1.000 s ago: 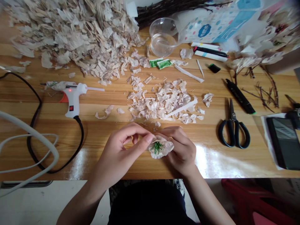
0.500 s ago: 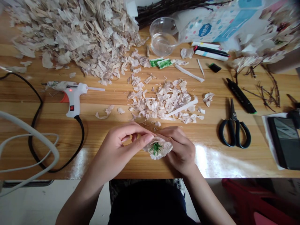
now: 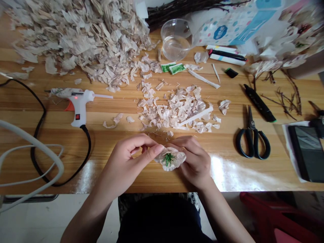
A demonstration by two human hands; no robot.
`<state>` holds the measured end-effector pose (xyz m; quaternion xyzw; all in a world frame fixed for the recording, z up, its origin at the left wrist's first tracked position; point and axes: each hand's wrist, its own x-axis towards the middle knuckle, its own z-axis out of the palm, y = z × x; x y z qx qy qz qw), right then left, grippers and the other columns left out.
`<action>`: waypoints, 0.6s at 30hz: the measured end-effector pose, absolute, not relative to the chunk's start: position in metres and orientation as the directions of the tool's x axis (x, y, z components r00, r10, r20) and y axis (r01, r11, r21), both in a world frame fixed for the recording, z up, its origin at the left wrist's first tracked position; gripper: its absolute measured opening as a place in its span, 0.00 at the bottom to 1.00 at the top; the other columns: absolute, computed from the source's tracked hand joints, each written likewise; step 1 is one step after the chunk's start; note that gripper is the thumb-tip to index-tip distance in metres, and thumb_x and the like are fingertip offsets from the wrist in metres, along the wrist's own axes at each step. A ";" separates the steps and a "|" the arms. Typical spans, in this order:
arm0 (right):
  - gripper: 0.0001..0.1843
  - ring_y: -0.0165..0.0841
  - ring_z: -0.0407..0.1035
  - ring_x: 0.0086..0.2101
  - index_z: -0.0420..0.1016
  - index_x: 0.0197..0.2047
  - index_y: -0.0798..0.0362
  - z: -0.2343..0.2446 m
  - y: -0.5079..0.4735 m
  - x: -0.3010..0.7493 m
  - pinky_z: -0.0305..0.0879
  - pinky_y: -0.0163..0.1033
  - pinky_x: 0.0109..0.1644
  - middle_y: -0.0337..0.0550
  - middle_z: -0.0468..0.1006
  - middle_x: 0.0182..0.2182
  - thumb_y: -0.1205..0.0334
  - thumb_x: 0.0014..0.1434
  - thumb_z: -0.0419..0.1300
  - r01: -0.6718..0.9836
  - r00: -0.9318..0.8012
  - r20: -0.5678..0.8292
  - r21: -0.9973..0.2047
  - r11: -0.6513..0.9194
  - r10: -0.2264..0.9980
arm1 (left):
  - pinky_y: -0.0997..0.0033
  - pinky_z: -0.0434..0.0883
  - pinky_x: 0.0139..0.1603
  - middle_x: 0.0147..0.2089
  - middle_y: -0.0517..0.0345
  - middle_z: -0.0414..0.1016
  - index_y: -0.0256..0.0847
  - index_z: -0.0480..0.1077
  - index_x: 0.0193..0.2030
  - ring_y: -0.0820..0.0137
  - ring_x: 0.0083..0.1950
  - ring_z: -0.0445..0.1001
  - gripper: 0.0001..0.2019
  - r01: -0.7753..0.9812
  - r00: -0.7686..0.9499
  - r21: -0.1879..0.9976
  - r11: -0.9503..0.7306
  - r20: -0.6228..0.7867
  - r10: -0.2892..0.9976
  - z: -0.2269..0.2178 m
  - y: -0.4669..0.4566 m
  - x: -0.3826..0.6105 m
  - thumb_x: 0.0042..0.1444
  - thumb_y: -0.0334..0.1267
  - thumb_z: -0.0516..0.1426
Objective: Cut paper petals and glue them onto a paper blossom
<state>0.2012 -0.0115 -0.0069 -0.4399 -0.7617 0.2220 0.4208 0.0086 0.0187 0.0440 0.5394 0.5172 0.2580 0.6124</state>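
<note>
A handmade flower (image 3: 174, 163) with thin whitish petals and a tuft of green strands at its centre is held above the table's front edge. My left hand (image 3: 135, 160) pinches the flower's left petal edge between thumb and fingers. Behind and to the right of it, my right hand (image 3: 193, 162) is closed around its underside; the part gripped there is hidden. Just beyond my hands lies a small heap of pale dried petal scraps (image 3: 177, 108), with a white strip (image 3: 196, 116) on top.
A hot glue gun (image 3: 81, 104) with a red light lies left, its black cord (image 3: 88, 148) looping forward. Scissors (image 3: 253, 138) and a black marker (image 3: 259, 103) lie right. A large petal pile (image 3: 83, 40), a clear plastic cup (image 3: 176, 42) and twigs (image 3: 288, 98) are farther back.
</note>
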 end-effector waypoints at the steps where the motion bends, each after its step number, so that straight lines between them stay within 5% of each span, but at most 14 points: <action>1: 0.14 0.37 0.69 0.36 0.75 0.47 0.52 -0.007 -0.011 0.201 0.68 0.42 0.39 0.45 0.77 0.35 0.76 0.62 0.55 0.485 -0.262 0.443 -0.707 0.514 0.857 | 0.74 0.63 0.34 0.30 0.65 0.72 0.44 0.73 0.30 0.73 0.34 0.69 0.09 0.241 0.331 0.929 0.282 -0.352 0.875 0.044 0.019 0.009 0.60 0.43 0.59; 12: 0.11 0.37 0.70 0.36 0.77 0.42 0.53 -0.003 -0.010 0.200 0.68 0.42 0.39 0.47 0.77 0.33 0.73 0.63 0.55 0.414 -0.249 0.423 -0.767 0.491 0.871 | 0.75 0.67 0.32 0.32 0.64 0.77 0.47 0.76 0.34 0.72 0.35 0.74 0.05 0.228 0.253 0.942 0.245 -0.300 0.920 0.041 0.016 0.012 0.58 0.43 0.61; 15: 0.11 0.35 0.70 0.33 0.77 0.32 0.51 -0.002 -0.012 0.196 0.68 0.39 0.37 0.43 0.76 0.30 0.72 0.62 0.57 0.290 -0.164 0.301 -0.896 0.337 0.940 | 0.75 0.70 0.34 0.36 0.63 0.79 0.47 0.76 0.37 0.71 0.37 0.76 0.07 0.235 0.150 0.954 0.187 -0.225 0.963 0.040 0.017 0.014 0.59 0.45 0.60; 18: 0.10 0.32 0.71 0.30 0.80 0.30 0.51 -0.003 -0.013 0.194 0.68 0.37 0.35 0.40 0.78 0.28 0.67 0.62 0.61 0.020 -0.124 0.003 -1.000 0.005 0.992 | 0.76 0.70 0.36 0.34 0.63 0.78 0.46 0.76 0.38 0.73 0.37 0.75 0.07 0.304 0.036 0.948 0.099 -0.115 0.993 0.040 0.019 0.014 0.62 0.43 0.57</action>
